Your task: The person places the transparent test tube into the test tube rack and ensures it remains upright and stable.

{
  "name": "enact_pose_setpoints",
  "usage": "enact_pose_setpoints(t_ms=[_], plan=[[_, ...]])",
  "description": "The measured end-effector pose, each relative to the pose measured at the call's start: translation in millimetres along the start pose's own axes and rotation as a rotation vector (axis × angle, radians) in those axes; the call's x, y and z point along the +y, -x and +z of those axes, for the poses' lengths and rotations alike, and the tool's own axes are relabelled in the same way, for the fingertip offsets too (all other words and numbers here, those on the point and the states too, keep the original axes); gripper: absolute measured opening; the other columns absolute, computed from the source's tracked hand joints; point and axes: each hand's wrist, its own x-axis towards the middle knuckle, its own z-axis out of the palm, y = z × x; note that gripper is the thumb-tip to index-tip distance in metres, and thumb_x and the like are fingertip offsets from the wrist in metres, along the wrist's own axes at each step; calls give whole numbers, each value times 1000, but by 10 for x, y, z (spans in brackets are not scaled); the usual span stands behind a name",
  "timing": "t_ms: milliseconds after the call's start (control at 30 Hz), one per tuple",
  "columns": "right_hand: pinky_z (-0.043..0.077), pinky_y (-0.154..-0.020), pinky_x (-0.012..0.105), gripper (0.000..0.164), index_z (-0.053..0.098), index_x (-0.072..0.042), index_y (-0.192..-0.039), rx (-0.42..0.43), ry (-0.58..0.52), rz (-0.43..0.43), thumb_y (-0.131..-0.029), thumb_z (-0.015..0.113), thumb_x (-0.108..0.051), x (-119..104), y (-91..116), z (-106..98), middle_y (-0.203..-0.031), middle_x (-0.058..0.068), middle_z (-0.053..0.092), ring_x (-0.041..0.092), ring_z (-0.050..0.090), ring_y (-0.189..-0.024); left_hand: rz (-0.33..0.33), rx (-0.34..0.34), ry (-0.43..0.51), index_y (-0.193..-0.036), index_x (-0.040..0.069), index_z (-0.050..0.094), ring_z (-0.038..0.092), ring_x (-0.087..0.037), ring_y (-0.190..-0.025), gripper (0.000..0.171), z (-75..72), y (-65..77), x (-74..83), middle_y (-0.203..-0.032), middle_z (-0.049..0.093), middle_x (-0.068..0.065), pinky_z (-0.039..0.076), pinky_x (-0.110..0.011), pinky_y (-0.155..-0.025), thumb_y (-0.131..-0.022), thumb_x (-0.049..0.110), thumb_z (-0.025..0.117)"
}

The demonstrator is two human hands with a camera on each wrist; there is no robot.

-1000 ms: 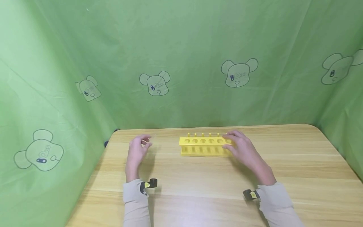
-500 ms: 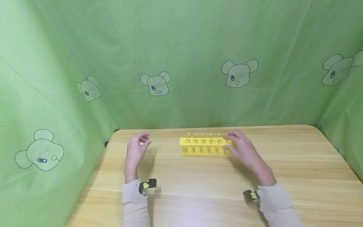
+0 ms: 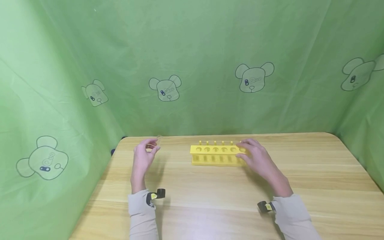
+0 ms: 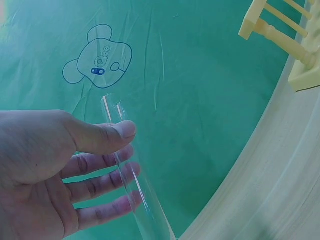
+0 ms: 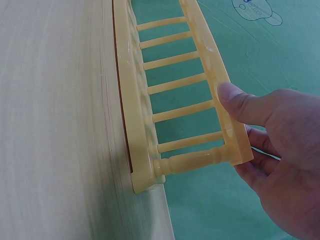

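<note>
At the far left of the table (image 3: pixel 204 196), the left hand (image 3: pixel 144 155) pinches a clear test tube (image 4: pixel 146 195), faint from the head view, its lower end cut off in the left wrist view. Rightward, the yellow rack (image 3: pixel 216 163) stands upright, right end masked by the right hand (image 3: pixel 260 160), gripping its top, fingertips partly hidden.

This was a curtained-off booth: green fabric (image 3: pixel 207 113) printed with big-eared cartoon heads (image 3: pixel 165 89) hung beyond the right hand (image 3: pixel 258 159) and on both sides, around a wood-grain tabletop (image 3: pixel 207 193). A test-tube rack (image 3: pixel 216 153) at that hand and a test tube (image 4: pixel 150 205) in the left hand (image 3: pixel 142 157) looked lab-like.
</note>
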Motion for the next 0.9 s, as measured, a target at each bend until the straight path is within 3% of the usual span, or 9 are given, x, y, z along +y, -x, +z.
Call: enact_pose_setpoints(t_ms=[400,900], plan=[[53,-99,58,39,69,5,-121,10,5,-9,-86,82,-7,25,4,19,-122,22,63,42,60,-113,19,39,59,-118,3,73,71,-27,-97,29,-11,-10,-2,-103,72,-13,64,-35,-82,-90,1,78],[54,-98,58,39,69,4,-122,16,-3,-1,-86,82,-8,43,7,29,-124,22,63,41,60,-113,23,44,121,-118,1,71,70,-30,-101,29,-27,-11,31,-105,71,-17,63,-35,-85,-90,1,78]])
